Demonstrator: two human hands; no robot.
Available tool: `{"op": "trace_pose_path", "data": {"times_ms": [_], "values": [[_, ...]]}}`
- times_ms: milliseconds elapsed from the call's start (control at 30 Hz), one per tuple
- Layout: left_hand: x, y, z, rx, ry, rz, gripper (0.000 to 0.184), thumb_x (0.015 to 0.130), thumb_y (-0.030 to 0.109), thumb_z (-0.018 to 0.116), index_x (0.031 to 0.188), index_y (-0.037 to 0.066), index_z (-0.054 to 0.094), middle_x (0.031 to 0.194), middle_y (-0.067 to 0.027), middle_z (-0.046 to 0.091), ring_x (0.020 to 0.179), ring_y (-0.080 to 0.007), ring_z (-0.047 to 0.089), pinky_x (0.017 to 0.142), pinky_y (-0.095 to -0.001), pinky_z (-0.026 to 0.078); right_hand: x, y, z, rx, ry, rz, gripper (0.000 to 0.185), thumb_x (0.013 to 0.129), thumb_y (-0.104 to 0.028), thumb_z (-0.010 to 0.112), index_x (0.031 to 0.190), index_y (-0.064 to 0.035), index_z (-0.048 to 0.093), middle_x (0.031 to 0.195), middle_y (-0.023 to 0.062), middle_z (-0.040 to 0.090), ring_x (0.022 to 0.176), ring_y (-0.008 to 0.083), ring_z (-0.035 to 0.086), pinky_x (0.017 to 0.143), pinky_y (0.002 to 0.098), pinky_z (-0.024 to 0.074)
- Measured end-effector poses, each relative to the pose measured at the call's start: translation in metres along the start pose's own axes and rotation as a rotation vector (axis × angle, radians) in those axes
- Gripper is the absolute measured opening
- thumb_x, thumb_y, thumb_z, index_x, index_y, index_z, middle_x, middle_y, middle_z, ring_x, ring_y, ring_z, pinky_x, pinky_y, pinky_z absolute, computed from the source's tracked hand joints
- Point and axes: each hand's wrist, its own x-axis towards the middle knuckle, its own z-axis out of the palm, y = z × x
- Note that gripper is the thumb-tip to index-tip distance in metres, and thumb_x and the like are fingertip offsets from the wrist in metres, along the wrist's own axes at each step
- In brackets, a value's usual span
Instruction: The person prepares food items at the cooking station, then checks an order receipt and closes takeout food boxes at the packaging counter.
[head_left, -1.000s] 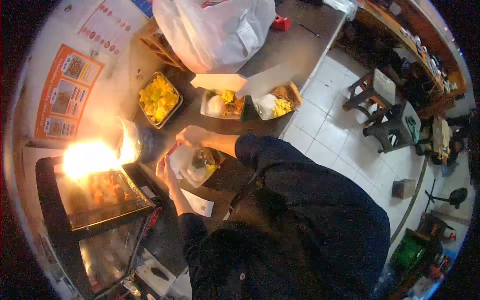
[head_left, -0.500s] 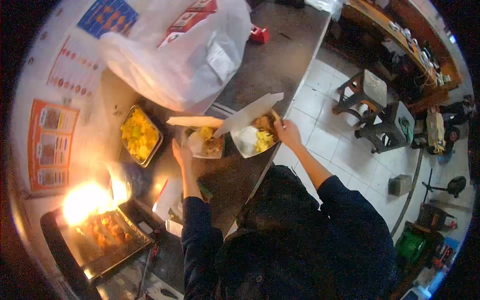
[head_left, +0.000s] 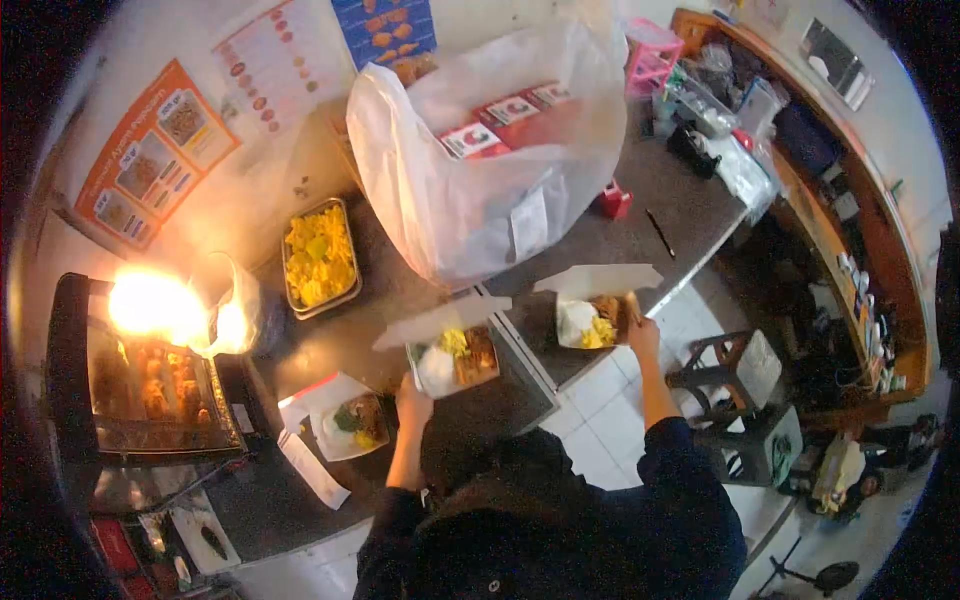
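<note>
My right hand (head_left: 645, 340) is closed on the right side of an open paper food box (head_left: 580, 343), which holds white rice, yellow shreds and brown pieces. The fingers of my left hand (head_left: 413, 402) grip the left wall of a second open food box (head_left: 457, 387) with similar food. Both lids are raised at the back. To the left sits a third open food box (head_left: 345, 452) with rice, something green and a brown piece; no hand touches it. Behind my left hand lies a metal tray (head_left: 322, 309) of yellow food.
A large white plastic bag (head_left: 440, 220) with red boxes stands at the back. At the left, a brightly lit display case (head_left: 150, 455) holds fried pieces. A red tape dispenser (head_left: 613, 200) and a pen (head_left: 660, 232) lie right of the bag. Stools (head_left: 750, 370) stand on the floor.
The view has turned, bringing the third box fully into sight. The two held boxes, close together with overlapping lids before, are now apart, the right one farther right.
</note>
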Motion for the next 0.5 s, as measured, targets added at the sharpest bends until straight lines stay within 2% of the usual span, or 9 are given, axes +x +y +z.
{"op": "trace_pose_path", "data": {"times_ms": [100,167,233,267,300,333,367,400,500], "values": [[-0.030,-0.034,0.013,-0.130,-0.049,-0.135,0.038,0.072,0.007,0.056,0.107,-0.001,0.045,0.095,-0.0211,0.057,0.091,-0.0339,0.055,0.078,-0.0394,0.043,0.001,-0.033,-0.050,0.123,-0.153,0.166,0.037,0.081,-0.035,0.048,0.079,-0.0005,0.060,0.076,0.0245,0.057,0.073,0.0396,0.055,0.063,0.0438,0.0443],[-0.055,-0.046,0.018,-0.301,-0.007,-0.189,0.043,0.070,0.004,0.057,0.109,-0.003,0.042,0.102,-0.0208,0.054,0.096,-0.0306,0.054,0.080,-0.0378,0.042,-0.011,-0.042,-0.051,0.207,0.142,0.076,0.030,0.080,-0.030,0.052,0.081,-0.0004,0.059,0.079,0.0214,0.057,0.076,0.0354,0.055,0.064,0.0409,0.0443],[-0.073,-0.043,0.010,-0.404,0.319,-0.046,0.052,0.067,0.001,0.059,0.114,-0.006,0.037,0.111,-0.0203,0.045,0.105,-0.0275,0.046,0.085,-0.0364,0.039,-0.026,-0.073,-0.058,0.411,0.354,0.046,0.023,0.078,-0.022,0.056,0.085,-0.0003,0.057,0.084,0.0171,0.056,0.079,0.0310,0.054,0.065,0.0381,0.0442],[-0.070,-0.032,-0.008,-0.248,0.461,0.154,0.060,0.067,0.003,0.062,0.118,-0.006,0.033,0.115,-0.0195,0.039,0.109,-0.0289,0.039,0.090,-0.0372,0.035,-0.038,-0.099,-0.061,0.570,0.417,0.066,0.020,0.077,-0.017,0.058,0.087,-0.0003,0.056,0.087,0.0143,0.055,0.080,0.0288,0.052,0.065,0.0368,0.0441],[-0.064,0.001,-0.036,-0.024,0.577,0.277,0.063,0.067,0.003,0.063,0.121,-0.004,0.032,0.111,-0.0179,0.041,0.107,-0.0286,0.039,0.092,-0.0375,0.033,-0.045,-0.121,-0.051,0.684,0.289,-0.046,0.021,0.075,-0.011,0.060,0.093,-0.0016,0.054,0.094,0.0114,0.051,0.087,0.0251,0.049,0.072,0.0367,0.0440],[-0.060,0.039,-0.056,-0.130,0.578,0.243,0.061,0.067,0.004,0.064,0.121,-0.001,0.035,0.114,-0.0173,0.041,0.106,-0.0280,0.040,0.090,-0.0359,0.035,-0.060,-0.144,-0.043,0.557,0.214,-0.229,0.030,0.074,-0.009,0.061,0.101,-0.0023,0.050,0.100,0.0137,0.048,0.095,0.0259,0.047,0.079,0.0358,0.0423],[-0.048,0.040,-0.068,-0.053,0.475,0.196,0.061,0.067,0.005,0.066,0.121,0.003,0.038,0.116,-0.0142,0.041,0.104,-0.0255,0.042,0.082,-0.0309,0.038,-0.073,-0.202,-0.055,1.176,-0.129,-0.108,0.040,0.071,-0.011,0.064,0.106,-0.0029,0.046,0.104,0.0144,0.047,0.101,0.0261,0.044,0.085,0.0368,0.0381],[-0.032,0.032,-0.074,-0.073,0.302,0.237,0.061,0.065,0.007,0.068,0.120,0.004,0.041,0.116,-0.0110,0.044,0.099,-0.0230,0.046,0.073,-0.0278,0.040,-0.070,-0.226,-0.053,0.926,-0.220,-0.437,0.050,0.068,-0.016,0.067,0.110,-0.0039,0.043,0.107,0.0173,0.044,0.103,0.0306,0.043,0.085,0.0360,0.0374],[0.004,0.009,-0.084,-0.083,-0.099,0.151,0.034,0.069,0.007,0.065,0.100,-0.001,0.056,0.099,-0.0120,0.055,0.082,-0.0206,0.054,0.065,-0.0264,0.041,-0.059,-0.275,-0.039,0.562,-0.297,-0.817,0.028,0.069,-0.015,0.065,0.093,-0.0048,0.053,0.090,0.0111,0.048,0.082,0.0204,0.052,0.076,0.0300,0.0377]]}}
